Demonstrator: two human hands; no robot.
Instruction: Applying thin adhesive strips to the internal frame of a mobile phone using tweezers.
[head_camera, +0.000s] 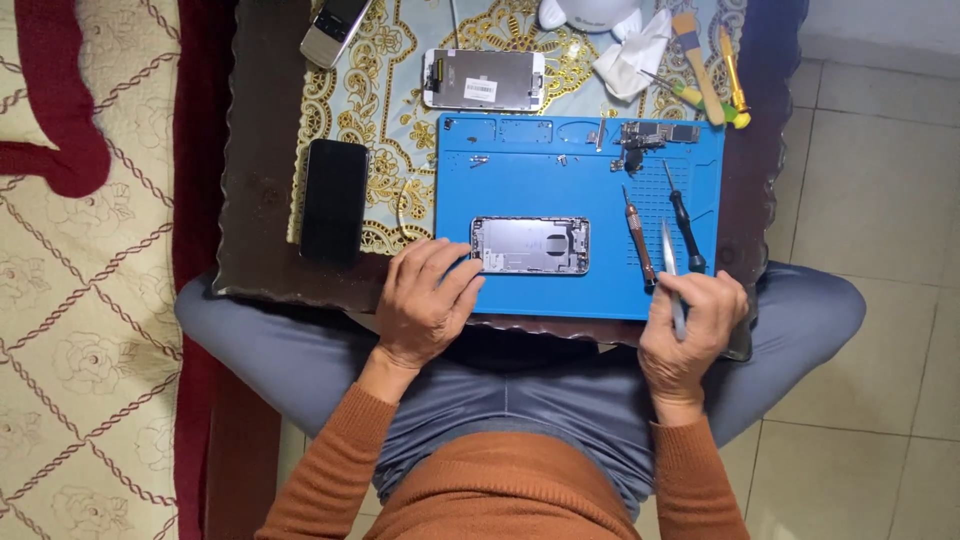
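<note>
While we sit at the small dark table in the middle of the frame, the blue work mat covers its centre-right part, and a black phone lies left of the mat on the patterned cloth. On the mat's lower middle lies the opened phone shell, and our left hand rests with fingers spread and loosely bent, fingertips touching the shell's left end. Lower right, our right hand is curled around slim metal tweezers, tips pointing up-frame, just beside two screwdrivers lying on the mat.
</note>
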